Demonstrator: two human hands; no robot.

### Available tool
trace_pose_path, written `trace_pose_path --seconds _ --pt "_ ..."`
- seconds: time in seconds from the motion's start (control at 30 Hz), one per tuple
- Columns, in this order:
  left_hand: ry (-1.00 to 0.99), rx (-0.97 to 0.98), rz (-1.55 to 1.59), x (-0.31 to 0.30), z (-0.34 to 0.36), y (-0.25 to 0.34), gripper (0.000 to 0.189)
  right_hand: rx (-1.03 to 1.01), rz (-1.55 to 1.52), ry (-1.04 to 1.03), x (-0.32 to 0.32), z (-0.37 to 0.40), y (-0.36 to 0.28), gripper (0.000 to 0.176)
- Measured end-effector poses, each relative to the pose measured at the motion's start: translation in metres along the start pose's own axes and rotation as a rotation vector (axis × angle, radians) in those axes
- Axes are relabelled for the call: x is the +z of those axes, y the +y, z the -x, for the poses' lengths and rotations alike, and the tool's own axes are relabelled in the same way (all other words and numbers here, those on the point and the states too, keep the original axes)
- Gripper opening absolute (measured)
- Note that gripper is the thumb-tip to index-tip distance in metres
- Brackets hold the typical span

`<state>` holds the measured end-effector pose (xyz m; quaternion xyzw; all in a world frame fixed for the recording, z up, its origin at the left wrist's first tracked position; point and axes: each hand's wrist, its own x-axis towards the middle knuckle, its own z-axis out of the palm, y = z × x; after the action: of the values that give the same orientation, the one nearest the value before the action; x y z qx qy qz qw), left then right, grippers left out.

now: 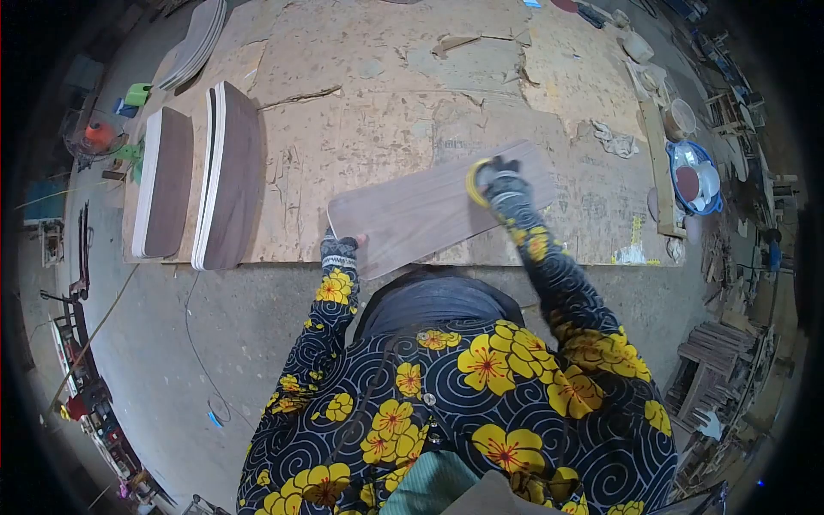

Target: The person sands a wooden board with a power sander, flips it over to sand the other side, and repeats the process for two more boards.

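A long wooden board (421, 206) with rounded corners lies slanted across the table's front edge, its left end jutting over it. My left hand (341, 246), in a grey glove with bare fingertips, grips the board's lower left end. On the board's right part, my right hand (498, 176), in a dark and grey glove, is closed around a yellow-edged round pad (476, 184). The pad rests against the board's upper face; its underside is hidden.
Curved board stacks stand on the left of the worktable (378, 112): one (167, 184), a second (230, 176), and a third (196, 43) farther back. A crumpled glove (614, 139) lies at the right. Beyond the right edge is a blue basket (693, 178) with discs.
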<state>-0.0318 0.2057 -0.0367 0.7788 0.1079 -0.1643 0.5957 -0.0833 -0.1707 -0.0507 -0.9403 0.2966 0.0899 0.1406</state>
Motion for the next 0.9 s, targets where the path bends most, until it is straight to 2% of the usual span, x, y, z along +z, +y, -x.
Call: trace_pose_path --seconds 0.03,0.1,0.23,0.3,0.37,0.43,0.53,0.6,0.63,0.67,0.73,0.83,0.9 --pt "0.001 0.011 -0.012 0.000 -0.002 -0.001 0.060 0.052 0.056 0.056 -0.010 -0.003 0.021 0.073" --pt "-0.022 0.007 -0.021 0.001 -0.006 0.006 0.059 0.118 0.073 0.025 -0.052 0.004 0.039 0.073" --pt "-0.095 0.019 -0.106 -0.004 -0.017 0.007 0.058 0.112 0.074 0.028 -0.043 0.019 0.055 0.072" --pt "-0.091 0.028 -0.111 -0.003 -0.030 0.001 0.054 0.133 0.130 -0.016 -0.004 0.015 0.033 0.072" --pt "-0.100 0.016 -0.176 -0.004 -0.040 -0.004 0.055 0.039 0.016 -0.128 0.031 0.031 0.005 0.074" --pt "-0.108 -0.001 -0.220 -0.006 -0.042 -0.007 0.055 -0.084 -0.042 -0.233 0.012 0.066 -0.048 0.075" --pt "-0.126 0.013 -0.181 -0.005 -0.030 0.014 0.056 -0.215 -0.123 -0.100 -0.004 0.106 -0.093 0.090" --pt "-0.139 0.055 -0.106 -0.005 -0.026 0.017 0.055 -0.212 -0.175 -0.045 0.031 0.090 -0.075 0.088" --pt "-0.140 0.057 -0.132 -0.006 -0.026 0.016 0.060 -0.208 -0.200 -0.015 0.026 0.084 -0.072 0.087" --pt "-0.142 0.059 -0.156 -0.006 -0.028 0.014 0.064 -0.074 -0.089 -0.145 0.014 0.070 -0.063 0.076" --pt "-0.159 0.042 -0.175 -0.007 -0.029 0.014 0.069 0.111 -0.107 -0.087 -0.018 0.079 -0.040 0.061" --pt "-0.176 0.016 -0.174 -0.008 -0.030 0.013 0.072 0.065 -0.118 0.081 -0.013 0.079 0.000 0.060" --pt "-0.175 0.012 -0.179 -0.011 -0.033 0.014 0.073 0.050 -0.099 0.044 0.006 0.074 -0.003 0.063"
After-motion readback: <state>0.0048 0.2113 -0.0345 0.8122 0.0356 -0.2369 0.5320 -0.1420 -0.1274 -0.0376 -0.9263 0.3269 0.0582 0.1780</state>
